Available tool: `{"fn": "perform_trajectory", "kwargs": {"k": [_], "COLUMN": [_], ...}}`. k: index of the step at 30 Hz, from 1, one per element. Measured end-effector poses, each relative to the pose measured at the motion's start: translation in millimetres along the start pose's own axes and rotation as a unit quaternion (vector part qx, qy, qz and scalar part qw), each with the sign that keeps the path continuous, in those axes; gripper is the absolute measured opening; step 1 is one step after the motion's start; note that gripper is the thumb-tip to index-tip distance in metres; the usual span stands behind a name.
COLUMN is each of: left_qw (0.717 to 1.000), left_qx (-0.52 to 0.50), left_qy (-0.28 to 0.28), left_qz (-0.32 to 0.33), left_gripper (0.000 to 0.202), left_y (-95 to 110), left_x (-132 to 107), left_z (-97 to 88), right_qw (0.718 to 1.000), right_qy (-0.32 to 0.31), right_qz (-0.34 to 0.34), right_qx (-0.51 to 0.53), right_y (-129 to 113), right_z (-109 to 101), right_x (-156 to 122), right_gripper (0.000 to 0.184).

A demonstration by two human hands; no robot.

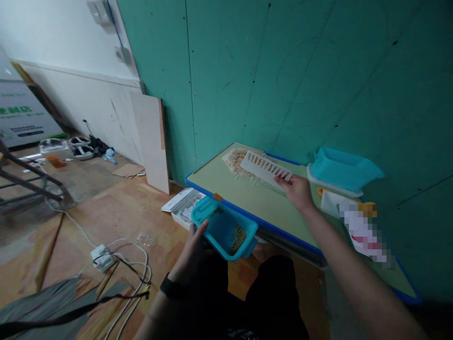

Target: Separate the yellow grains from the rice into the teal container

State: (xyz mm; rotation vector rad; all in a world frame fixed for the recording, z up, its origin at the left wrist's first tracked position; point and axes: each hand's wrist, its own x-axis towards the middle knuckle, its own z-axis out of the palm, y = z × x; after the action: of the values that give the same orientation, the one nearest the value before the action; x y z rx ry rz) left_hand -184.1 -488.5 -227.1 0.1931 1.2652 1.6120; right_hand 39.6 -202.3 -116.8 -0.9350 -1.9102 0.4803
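My left hand [193, 250] grips a blue plastic tub [223, 226] by its near side and holds it just below the blue front edge of the green table [247, 193]. Some yellow grains lie in the tub's bottom corner. My right hand [296, 189] reaches over the table and holds one end of a white slotted board [264, 167], which lies slanted across the tabletop. The board's far end rests on a pile of mixed pale grains [236, 160] at the table's far corner.
A blue tub on a white tray [341, 172] sits at the table's right by the teal wall, with papers in front of it. On the floor lie a white box [180, 205], a power strip with cables [102, 257], and a leaning board [152, 141].
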Motion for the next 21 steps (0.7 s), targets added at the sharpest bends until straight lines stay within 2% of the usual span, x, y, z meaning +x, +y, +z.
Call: {"fn": "perform_trajectory", "kwargs": {"k": [4,8,11,15,21], "left_qw": [1.000,1.000,1.000,1.000,0.999], "left_qx": [-0.005,0.011,0.009,0.015,0.016], "left_qy": [0.004,-0.022,-0.003,0.017,0.020], "left_qz": [0.000,0.013,-0.001,-0.015,-0.020], "left_gripper": [0.079,0.075,0.080,0.091,0.084], "left_y": [3.8,6.3,3.4,-2.3,-1.7], "left_x": [-5.8,-8.3,-1.4,10.8,9.2], "left_z": [6.1,7.3,2.8,-3.8,-1.2], "right_qw": [0.999,0.999,0.998,0.996,0.994], "right_qy": [-0.016,-0.036,-0.052,-0.068,-0.093], "right_qz": [0.022,0.024,0.029,0.045,0.060], "right_qx": [-0.023,-0.019,-0.023,-0.034,-0.001], "right_y": [9.8,0.5,-1.6,5.7,11.3], "right_z": [19.4,53.2,70.5,77.1,79.0], "right_x": [43.2,59.1,63.4,63.3,61.5], "right_gripper": [0.026,0.028,0.041,0.040,0.039]}}
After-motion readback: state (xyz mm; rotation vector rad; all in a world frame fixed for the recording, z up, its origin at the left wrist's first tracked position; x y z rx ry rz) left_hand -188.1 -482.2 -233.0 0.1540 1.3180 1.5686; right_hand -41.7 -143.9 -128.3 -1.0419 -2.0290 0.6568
